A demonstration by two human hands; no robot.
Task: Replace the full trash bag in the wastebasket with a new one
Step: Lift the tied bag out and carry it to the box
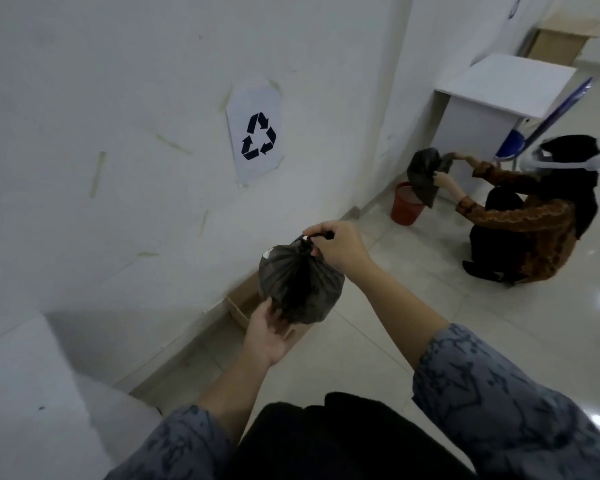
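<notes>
Patterned sleeves [499, 393] at bottom edge | right hand [336, 247] pinches knotted neck of full trash bag [300, 285] | left hand [267, 336] palm-up, relaxed fingers touching bag's underside | bag hangs in air over cardboard box [241, 306] against wall | recycling sign [255, 133] above | far right, another person [527, 216] crouches holding dark bag [423, 174] over orange wastebasket [407, 204]

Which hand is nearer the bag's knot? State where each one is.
Right. The right hand pinches the knot at the top of the bag. The left hand is lower down, touching the bag's underside.
</notes>
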